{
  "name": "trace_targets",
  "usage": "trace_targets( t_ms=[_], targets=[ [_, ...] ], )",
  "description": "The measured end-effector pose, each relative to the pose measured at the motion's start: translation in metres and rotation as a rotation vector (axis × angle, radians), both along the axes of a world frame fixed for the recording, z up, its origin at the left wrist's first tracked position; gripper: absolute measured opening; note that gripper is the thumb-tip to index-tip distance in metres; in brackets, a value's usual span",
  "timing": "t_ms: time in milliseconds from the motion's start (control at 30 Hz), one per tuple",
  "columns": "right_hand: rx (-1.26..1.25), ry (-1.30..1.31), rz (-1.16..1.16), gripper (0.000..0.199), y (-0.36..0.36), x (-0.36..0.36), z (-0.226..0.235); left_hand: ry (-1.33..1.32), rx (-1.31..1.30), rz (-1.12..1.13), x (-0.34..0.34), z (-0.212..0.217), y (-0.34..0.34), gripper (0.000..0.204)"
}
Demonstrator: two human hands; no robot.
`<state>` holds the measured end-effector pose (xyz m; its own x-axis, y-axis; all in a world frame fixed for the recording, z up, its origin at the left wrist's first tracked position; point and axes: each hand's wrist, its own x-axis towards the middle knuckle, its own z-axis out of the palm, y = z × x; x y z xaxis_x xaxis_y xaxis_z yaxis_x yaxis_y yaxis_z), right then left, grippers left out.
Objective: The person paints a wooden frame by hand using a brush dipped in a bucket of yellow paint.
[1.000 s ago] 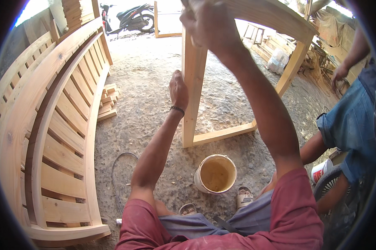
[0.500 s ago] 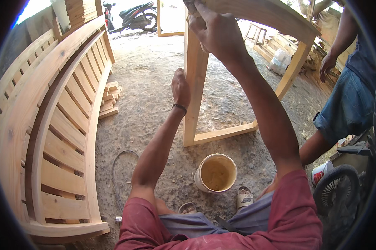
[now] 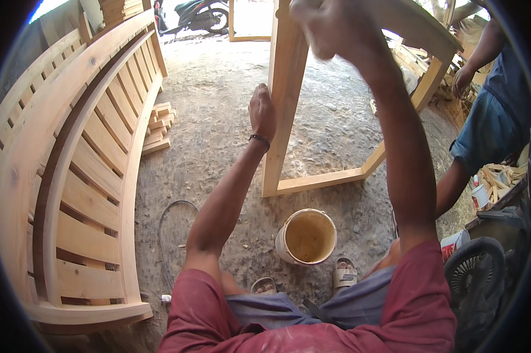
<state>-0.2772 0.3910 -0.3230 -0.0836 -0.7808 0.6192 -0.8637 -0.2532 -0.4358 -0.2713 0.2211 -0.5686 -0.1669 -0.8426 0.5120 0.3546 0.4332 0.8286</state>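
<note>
Item: my left hand (image 3: 262, 110), fingers together, flat against the left face of the upright post of a pale wooden frame (image 3: 286, 112) standing on the dirt floor (image 3: 218, 117).

Item: my right hand (image 3: 330, 29), raised at the frame's top and blurred; it looks curled shut, though I cannot tell on what.

Item: round bucket (image 3: 305, 236) with yellowish inside, on the floor near my sandalled feet, below the frame's bottom rail.

Item: curved slatted bench (image 3: 71, 176), left; small stack of wood offcuts (image 3: 158, 126) beside it.

Item: another person (image 3: 489, 117) in blue shorts, right. Motorbike (image 3: 192, 15) far back.
</note>
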Motion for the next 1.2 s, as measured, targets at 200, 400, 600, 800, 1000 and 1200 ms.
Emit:
trace_targets(
  t_ms=[200, 400, 600, 800, 1000, 1200],
  targets=[
    [0.043, 0.256, -0.155, 0.028, -0.002, -0.006, -0.004, 0.032, -0.039, 0.028, -0.001, -0.001, 0.0, 0.039],
    [0.027, 0.6, 0.024, 0.038, 0.013, -0.005, 0.006, -0.004, -0.044, 0.099, 0.002, 0.003, 0.003, 0.042],
    [-0.065, 1.091, -0.145, 0.025, 0.013, 0.018, 0.038, -0.012, 0.021, 0.066, 0.001, 0.001, 0.002, 0.046],
    [0.467, 1.174, -0.131, 0.019, -0.014, 0.019, 0.03, 0.096, 0.229, -0.195, 0.005, -0.002, -0.012, 0.059],
    [0.743, 0.493, 0.091, 0.032, 0.005, -0.036, -0.028, 0.092, 0.266, -0.463, 0.034, -0.005, -0.02, 0.056],
    [0.718, -0.451, 0.325, 0.04, 0.063, -0.167, -0.158, -0.083, 0.101, -0.373, 0.06, -0.008, -0.022, 0.06]
  ],
)
